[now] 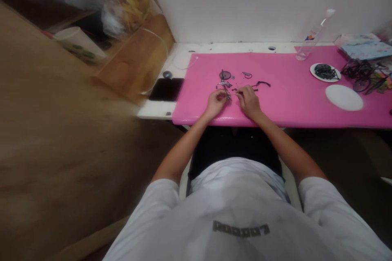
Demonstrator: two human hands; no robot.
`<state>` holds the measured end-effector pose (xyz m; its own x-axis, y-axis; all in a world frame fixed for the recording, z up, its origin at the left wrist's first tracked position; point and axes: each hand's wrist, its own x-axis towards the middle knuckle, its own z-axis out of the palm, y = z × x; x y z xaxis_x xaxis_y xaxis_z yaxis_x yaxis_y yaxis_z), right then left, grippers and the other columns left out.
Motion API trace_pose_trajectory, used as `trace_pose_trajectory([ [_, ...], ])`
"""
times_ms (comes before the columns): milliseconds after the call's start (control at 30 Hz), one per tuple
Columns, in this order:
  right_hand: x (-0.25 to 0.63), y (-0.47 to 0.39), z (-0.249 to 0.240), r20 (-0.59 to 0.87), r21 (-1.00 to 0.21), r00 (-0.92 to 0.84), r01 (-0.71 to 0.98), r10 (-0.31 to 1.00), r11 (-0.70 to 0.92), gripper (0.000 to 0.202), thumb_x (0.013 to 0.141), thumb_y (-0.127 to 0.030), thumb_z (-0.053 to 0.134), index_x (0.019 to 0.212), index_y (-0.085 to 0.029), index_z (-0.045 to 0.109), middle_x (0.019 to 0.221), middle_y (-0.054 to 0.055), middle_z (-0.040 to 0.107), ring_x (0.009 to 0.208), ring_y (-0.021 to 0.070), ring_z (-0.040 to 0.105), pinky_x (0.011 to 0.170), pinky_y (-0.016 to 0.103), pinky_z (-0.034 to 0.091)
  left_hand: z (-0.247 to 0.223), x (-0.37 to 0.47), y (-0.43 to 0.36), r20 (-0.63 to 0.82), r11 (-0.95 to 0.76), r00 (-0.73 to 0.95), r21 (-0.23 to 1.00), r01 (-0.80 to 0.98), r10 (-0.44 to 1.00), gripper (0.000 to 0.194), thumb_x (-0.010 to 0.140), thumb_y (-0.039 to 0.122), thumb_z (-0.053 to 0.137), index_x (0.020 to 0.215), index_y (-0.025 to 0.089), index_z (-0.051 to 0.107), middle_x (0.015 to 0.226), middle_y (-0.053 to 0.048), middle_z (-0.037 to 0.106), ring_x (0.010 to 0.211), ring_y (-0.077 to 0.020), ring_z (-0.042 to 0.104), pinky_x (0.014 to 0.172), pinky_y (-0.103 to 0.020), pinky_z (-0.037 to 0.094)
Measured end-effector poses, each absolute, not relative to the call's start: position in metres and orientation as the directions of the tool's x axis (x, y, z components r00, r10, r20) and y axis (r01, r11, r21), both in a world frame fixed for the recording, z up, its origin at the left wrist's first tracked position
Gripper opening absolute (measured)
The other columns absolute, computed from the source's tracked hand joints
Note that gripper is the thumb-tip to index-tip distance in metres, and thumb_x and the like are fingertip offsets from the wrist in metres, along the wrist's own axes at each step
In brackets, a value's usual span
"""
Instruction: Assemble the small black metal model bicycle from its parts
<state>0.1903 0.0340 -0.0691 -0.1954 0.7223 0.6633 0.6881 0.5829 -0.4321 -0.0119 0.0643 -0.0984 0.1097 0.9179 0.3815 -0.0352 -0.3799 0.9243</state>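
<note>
My left hand (217, 103) is closed on the lower end of a small dark model bicycle frame (225, 85) on the pink table cover (294, 106). Close by on the right, my right hand (248, 101) pinches a thin light-coloured tool (234, 94), whose tip points toward the frame. A small wheel (226, 75) lies just beyond the frame. Other small dark parts rest past my right hand, among them a curved black piece (263, 83) and a small grey piece with a loop (247, 75).
At the right are a white plate of black parts (312, 74), a bare white plate (344, 98), a pile of dark model pieces (363, 75) and a clear bottle (310, 40). A black flat object (165, 89) lies left of the pink cover.
</note>
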Motion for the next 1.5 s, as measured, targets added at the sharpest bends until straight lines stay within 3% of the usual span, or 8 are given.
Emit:
trace_pose_trajectory([
  [267, 0.1917, 0.0323, -0.0677, 0.671, -0.457, -0.186, 0.658, 0.717, 0.598, 0.028, 0.115, -0.042, 0.054, 0.108, -0.023, 0.074, 0.106, 0.012, 0.075, 0.105, 0.0293, 0.068, 0.094, 0.044, 0.057, -0.0997, -0.0131, 0.0655, 0.388, -0.389, 0.113, 0.921, -0.019, 0.915, 0.019, 0.08, 0.005, 0.072, 0.093, 0.017, 0.078, 0.094, -0.005, 0.079, 0.085, -0.0146, 0.074, 0.081, -0.028, 0.062],
  [933, 0.1919, 0.0339, -0.0704, 0.713, -0.449, -0.137, 0.665, 0.688, 0.597, 0.045, 0.116, -0.055, 0.05, 0.096, -0.023, 0.074, 0.095, 0.011, 0.077, 0.095, 0.0268, 0.068, 0.085, 0.041, 0.054, -0.0975, -0.0119, 0.0631, 0.37, -0.365, 0.126, 0.929, -0.064, 0.92, 0.016, 0.081, 0.006, 0.076, 0.093, 0.017, 0.078, 0.093, -0.005, 0.079, 0.083, -0.0151, 0.075, 0.078, -0.028, 0.064],
  [1300, 0.1945, 0.0344, -0.0701, 0.639, -0.491, -0.123, 0.695, 0.759, 0.525, 0.057, 0.115, -0.064, 0.044, 0.09, -0.023, 0.075, 0.086, 0.009, 0.077, 0.08, 0.0242, 0.067, 0.078, 0.038, 0.052, -0.0948, -0.0117, 0.0614, 0.353, -0.348, 0.13, 0.935, -0.063, 0.926, 0.01, 0.079, 0.012, 0.08, 0.088, 0.017, 0.077, 0.092, -0.006, 0.08, 0.084, -0.0165, 0.076, 0.08, -0.03, 0.065],
  [1400, 0.1945, 0.0343, -0.0683, 0.621, -0.501, -0.139, 0.687, 0.772, 0.527, 0.055, 0.115, -0.062, 0.042, 0.092, -0.023, 0.073, 0.092, 0.011, 0.077, 0.088, 0.0263, 0.068, 0.083, 0.04, 0.053, -0.0936, -0.0113, 0.0606, 0.344, -0.341, 0.132, 0.939, -0.045, 0.93, 0.01, 0.079, 0.011, 0.08, 0.087, 0.017, 0.077, 0.094, -0.006, 0.081, 0.085, -0.0166, 0.076, 0.081, -0.031, 0.066],
  [1500, 0.1937, 0.0334, -0.066, 0.614, -0.504, -0.184, 0.656, 0.768, 0.561, 0.042, 0.114, -0.056, 0.047, 0.107, -0.023, 0.071, 0.106, 0.013, 0.077, 0.101, 0.0277, 0.068, 0.09, 0.041, 0.055, -0.092, -0.0111, 0.0599, 0.341, -0.339, 0.13, 0.94, -0.039, 0.931, 0.013, 0.08, 0.007, 0.079, 0.089, 0.017, 0.077, 0.094, -0.006, 0.08, 0.085, -0.0169, 0.075, 0.082, -0.032, 0.065],
])
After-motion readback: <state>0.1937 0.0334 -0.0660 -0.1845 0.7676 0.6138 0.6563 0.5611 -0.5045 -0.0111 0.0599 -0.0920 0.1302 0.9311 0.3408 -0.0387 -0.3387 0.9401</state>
